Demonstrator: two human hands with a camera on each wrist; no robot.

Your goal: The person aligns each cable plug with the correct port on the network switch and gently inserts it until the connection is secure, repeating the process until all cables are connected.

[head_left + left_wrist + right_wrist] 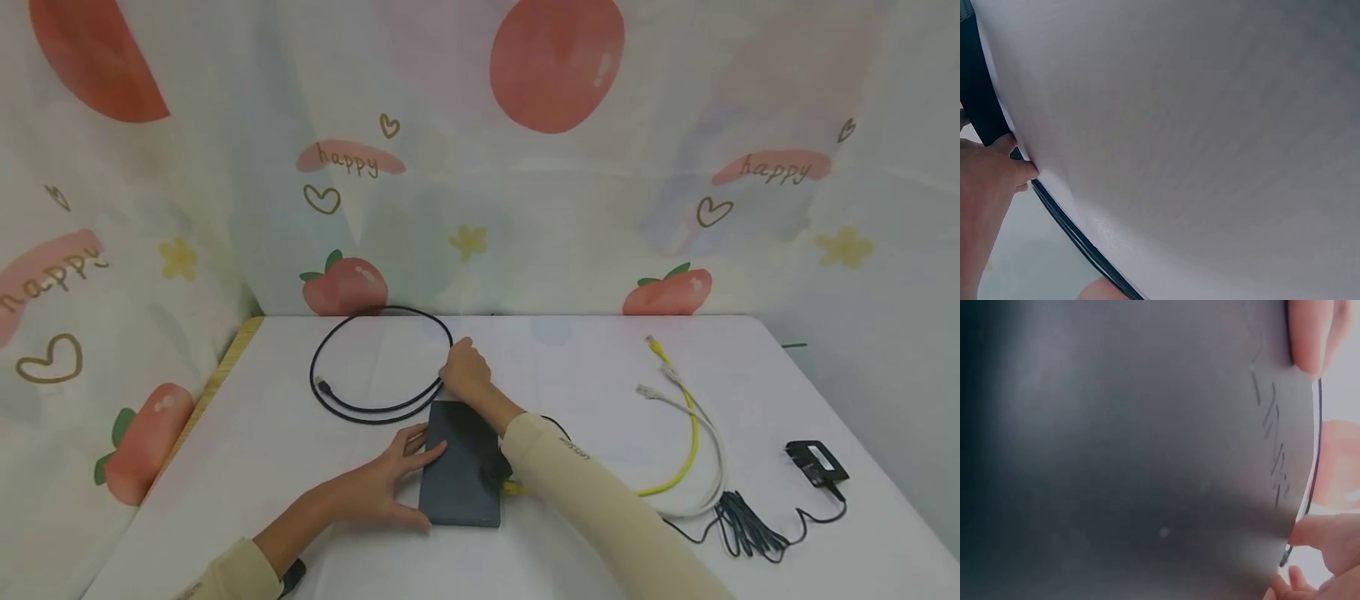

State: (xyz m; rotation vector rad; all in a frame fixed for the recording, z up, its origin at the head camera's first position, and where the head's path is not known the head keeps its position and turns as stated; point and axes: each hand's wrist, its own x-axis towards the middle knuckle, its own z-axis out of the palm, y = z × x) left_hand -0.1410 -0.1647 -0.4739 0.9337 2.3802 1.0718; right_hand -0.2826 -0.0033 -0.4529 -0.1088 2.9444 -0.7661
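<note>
A flat dark grey box (457, 487) lies on the white table, its edge partly seen in the left wrist view and its broad face filling most of the right wrist view. My left hand (382, 487) rests at the box's left side, fingers spread, with the thumb by the near corner and a finger on top. Just beyond the far edge, my right hand (467, 367) grips the right side of a coiled black cable (322, 400). One plug of that cable lies inside the loop; the part within my right fingers is hidden. My right sleeve covers part of the box's right side.
Right of the box, a yellow cable (692, 442) and a white cable (722, 467) curve across the table (585, 367). A black power adapter (817, 462) with a bundled cord (742, 525) lies farther right. A patterned curtain (555, 208) hangs behind.
</note>
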